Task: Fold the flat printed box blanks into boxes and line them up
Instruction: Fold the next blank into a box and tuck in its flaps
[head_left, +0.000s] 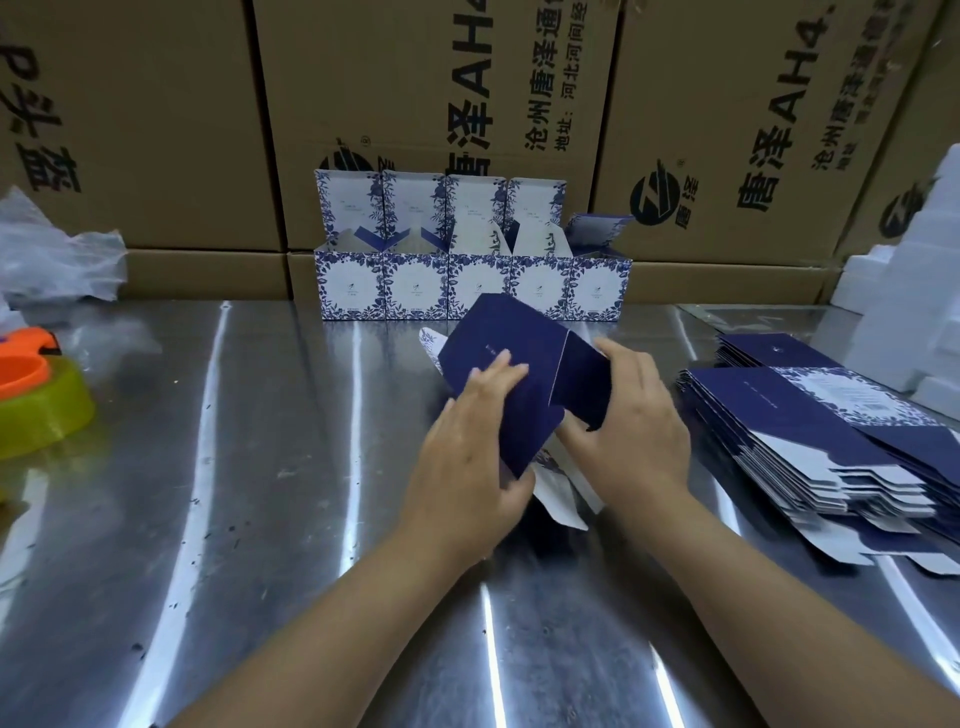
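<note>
Spanning the back, brown printed cartons (415, 104) stand behind a steel table (234, 493); a stack of flat navy box blanks (810, 431) lies at its right, and five folded blue-floral boxes (472, 283) sit side by side against the cartons, lids up. Mid-table, just in front of that row, a half-opened navy blank (519, 374) is tilted. The left hand (467, 452) grasps its near panel, fingers on top, thumb under the edge; the right hand (634, 431) pinches the right panel.
</note>
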